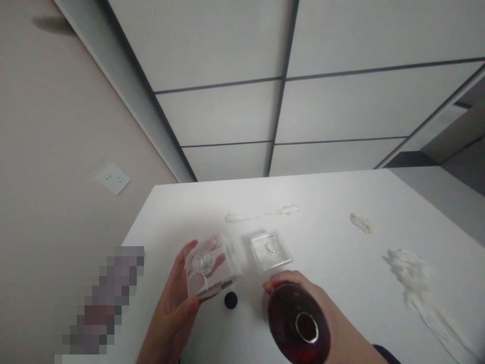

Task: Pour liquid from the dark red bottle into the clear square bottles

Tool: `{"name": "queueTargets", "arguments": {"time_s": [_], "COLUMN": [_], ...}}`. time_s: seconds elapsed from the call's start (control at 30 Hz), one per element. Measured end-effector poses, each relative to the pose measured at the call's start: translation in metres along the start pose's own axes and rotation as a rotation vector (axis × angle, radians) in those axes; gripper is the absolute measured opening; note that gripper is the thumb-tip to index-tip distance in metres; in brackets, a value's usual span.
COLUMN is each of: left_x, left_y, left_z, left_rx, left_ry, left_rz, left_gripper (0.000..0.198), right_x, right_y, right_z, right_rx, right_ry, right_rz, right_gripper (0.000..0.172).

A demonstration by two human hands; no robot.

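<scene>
My left hand (175, 303) grips a clear square glass box (207, 266) at the near middle of the white table (326, 202), tilting it so its round opening faces me. My right hand (303, 288) holds a dark red bottle (297, 323), its open round mouth pointing up toward the camera. A small black cap (231, 300) lies on the table between my two hands. Just beyond the bottle sits a clear square lid (270, 250), flat on the table.
A clear glass pipette (261, 214) lies further back. Crumpled white tissue (411, 275) sits at the right, with a smaller scrap (362, 223) beyond it. A wall socket (112, 178) is on the beige wall at left. Grey-framed panels stand behind the table.
</scene>
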State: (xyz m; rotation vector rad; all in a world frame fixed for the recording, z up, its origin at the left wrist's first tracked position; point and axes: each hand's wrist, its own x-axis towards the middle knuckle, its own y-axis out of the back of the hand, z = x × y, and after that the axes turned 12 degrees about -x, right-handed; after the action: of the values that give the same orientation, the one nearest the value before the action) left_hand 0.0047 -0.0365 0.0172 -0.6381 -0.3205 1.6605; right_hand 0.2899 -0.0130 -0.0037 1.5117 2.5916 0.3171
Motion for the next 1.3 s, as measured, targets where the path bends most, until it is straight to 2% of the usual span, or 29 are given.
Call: {"name": "queueTargets", "arguments": {"time_s": [0.1,0.2,0.4,0.57,0.7,0.87,1.07,1.2,1.3], "left_x": [-0.001,-0.005,-0.024,-0.034,-0.037,-0.04,-0.039,-0.037,-0.039], "left_y": [-0.003,-0.014,-0.05,-0.065,-0.069,-0.07,-0.061,-0.054,-0.055], "left_z": [0.002,0.007,0.022,0.027,0.029,0.029,0.019,0.014,0.017], "left_rx": [0.023,0.056,0.11,0.128,0.175,0.164,0.125,0.12,0.119], "left_ry": [-0.007,-0.034,-0.109,-0.135,-0.14,-0.149,-0.129,-0.12,-0.133], "left_rz": [-0.001,-0.01,-0.024,-0.063,-0.064,-0.085,-0.129,-0.146,-0.137], "left_gripper": [0.088,0.088,0.083,0.08,0.078,0.079,0.08,0.085,0.081], "right_x": [0.004,0.006,0.002,-0.004,-0.004,-0.002,-0.003,-0.002,-0.006], "right_y": [0.001,0.001,-0.001,-0.009,-0.007,0.002,-0.004,-0.005,0.0], "right_z": [-0.001,-0.001,-0.003,0.012,0.016,0.005,0.011,0.014,0.016], "right_rx": [-0.021,-0.047,-0.03,-0.016,-0.065,-0.073,0.007,-0.031,-0.108], "right_ry": [0.022,0.065,0.089,0.141,0.186,0.243,0.275,0.284,0.279], "right_rz": [-0.006,0.004,-0.004,0.056,0.104,0.136,0.216,0.266,0.252], "right_gripper": [0.078,0.083,0.078,0.074,0.073,0.06,0.073,0.067,0.07]}}
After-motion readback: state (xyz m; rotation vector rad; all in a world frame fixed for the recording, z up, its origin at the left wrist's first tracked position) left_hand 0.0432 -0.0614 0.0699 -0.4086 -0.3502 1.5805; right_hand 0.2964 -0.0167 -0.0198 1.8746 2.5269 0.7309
